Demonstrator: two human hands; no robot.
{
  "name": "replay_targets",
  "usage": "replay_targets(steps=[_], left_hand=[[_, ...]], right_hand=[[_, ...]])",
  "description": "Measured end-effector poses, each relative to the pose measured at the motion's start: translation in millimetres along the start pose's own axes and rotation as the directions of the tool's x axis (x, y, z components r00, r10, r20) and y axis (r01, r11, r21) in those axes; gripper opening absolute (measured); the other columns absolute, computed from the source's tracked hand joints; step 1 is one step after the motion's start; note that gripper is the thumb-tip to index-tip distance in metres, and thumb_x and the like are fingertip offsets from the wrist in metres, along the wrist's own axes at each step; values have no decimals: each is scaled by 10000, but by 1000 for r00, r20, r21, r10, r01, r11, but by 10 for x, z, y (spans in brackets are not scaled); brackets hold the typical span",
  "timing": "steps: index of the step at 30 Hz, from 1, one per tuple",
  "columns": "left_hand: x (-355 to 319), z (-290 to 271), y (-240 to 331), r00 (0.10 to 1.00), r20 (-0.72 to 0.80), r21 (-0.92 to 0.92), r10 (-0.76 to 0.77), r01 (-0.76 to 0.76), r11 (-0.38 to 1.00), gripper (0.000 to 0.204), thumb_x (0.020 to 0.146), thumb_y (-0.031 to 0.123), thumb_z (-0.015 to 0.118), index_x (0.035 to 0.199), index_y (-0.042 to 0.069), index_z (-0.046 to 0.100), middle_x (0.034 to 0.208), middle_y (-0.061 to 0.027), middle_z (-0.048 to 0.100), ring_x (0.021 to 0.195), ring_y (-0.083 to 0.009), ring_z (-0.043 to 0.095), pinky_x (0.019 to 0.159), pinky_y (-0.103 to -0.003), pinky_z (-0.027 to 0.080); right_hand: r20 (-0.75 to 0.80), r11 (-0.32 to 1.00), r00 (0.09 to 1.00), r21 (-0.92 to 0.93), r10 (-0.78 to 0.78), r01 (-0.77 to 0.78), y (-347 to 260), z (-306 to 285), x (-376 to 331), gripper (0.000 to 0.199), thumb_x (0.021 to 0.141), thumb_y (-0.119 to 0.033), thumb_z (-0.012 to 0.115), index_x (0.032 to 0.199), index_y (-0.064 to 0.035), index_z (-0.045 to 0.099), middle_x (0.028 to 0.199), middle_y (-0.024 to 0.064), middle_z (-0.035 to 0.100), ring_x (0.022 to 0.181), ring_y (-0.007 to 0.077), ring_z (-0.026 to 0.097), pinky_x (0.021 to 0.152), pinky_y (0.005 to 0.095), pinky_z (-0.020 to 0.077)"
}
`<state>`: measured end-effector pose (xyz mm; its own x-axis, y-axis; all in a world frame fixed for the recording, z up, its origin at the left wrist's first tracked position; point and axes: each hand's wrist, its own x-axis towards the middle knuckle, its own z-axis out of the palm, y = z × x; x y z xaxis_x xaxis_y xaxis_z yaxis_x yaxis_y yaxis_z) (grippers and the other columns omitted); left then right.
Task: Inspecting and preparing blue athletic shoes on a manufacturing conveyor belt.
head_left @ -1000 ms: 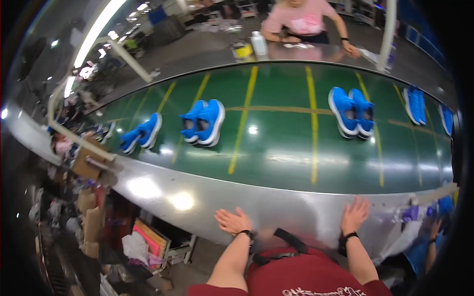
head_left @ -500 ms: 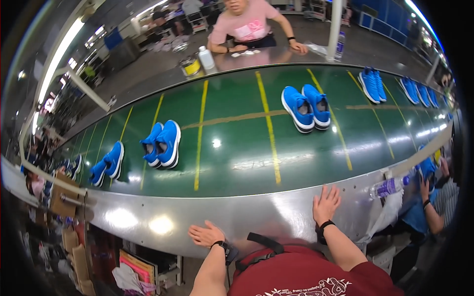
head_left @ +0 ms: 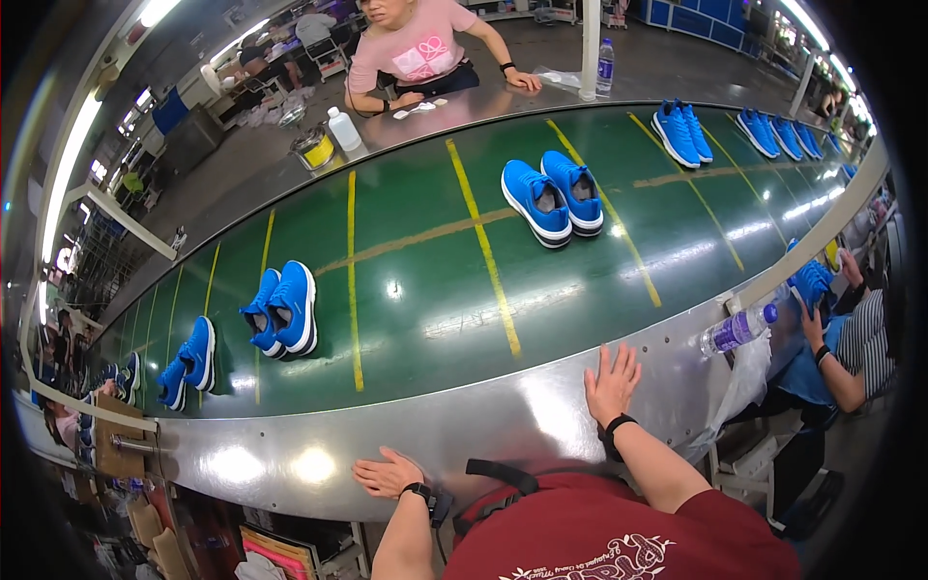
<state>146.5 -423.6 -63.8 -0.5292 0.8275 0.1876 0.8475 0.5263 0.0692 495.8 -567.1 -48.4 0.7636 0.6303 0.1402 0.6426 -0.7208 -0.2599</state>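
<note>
Nearest is the wearer's dark red shirt (head_left: 667, 507), its front printed with white lettering and leafy ornament. The left hand (head_left: 389, 476), with a black watch at the wrist, lies back upward on the metal ledge (head_left: 464, 425), its fingers extended toward the left and holding nothing. The right hand (head_left: 611, 391), banded in black, is also back upward on the ledge; its fingers are straight and fanned apart, tips near the belt's edge, with nothing in their grasp.

To its right, a clear bottle (head_left: 738, 329) with a purple cap lies on its side, its purple-and-white label printed too small to read. Beyond the ledge, blue shoes with white soles stand on the green belt (head_left: 425, 338), clear of both hands: one pair (head_left: 530, 193) ahead of the right hand, another (head_left: 298, 295) beyond the left, others farther along either way.

On the far tabletop (head_left: 474, 106) stand a yellow-labelled can (head_left: 314, 150), a white bottle (head_left: 343, 129) and an upright purple-labelled bottle (head_left: 605, 66). Behind it, a co-worker's pink shirt (head_left: 387, 60) bears a pink-and-white printed patch.
</note>
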Motion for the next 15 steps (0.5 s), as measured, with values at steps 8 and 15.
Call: replay_targets(steps=[8, 15], left_hand=[[33, -41, 18, 1000, 1, -11, -6, 6, 1000, 636, 939, 432, 409, 1383, -10, 299, 1437, -157, 333, 1365, -289, 249, 1067, -430, 238], [42, -82, 4, 1000, 11, 3, -18, 18, 1000, 631, 944, 439, 394, 1385, -3, 303, 1436, -156, 336, 1368, -283, 249, 1068, -426, 239]], right_hand=[[16, 1000, 1000, 10, 6, -6, -47, -15, 6, 584, 879, -359, 523, 1379, -101, 364, 1445, 261, 237, 1359, 445, 152, 1081, 577, 105], [30, 1000, 1000, 22, 5, -6, -66, -41, -13, 579, 885, -366, 516, 1376, -97, 369, 1445, 264, 233, 1359, 445, 150, 1076, 579, 110]])
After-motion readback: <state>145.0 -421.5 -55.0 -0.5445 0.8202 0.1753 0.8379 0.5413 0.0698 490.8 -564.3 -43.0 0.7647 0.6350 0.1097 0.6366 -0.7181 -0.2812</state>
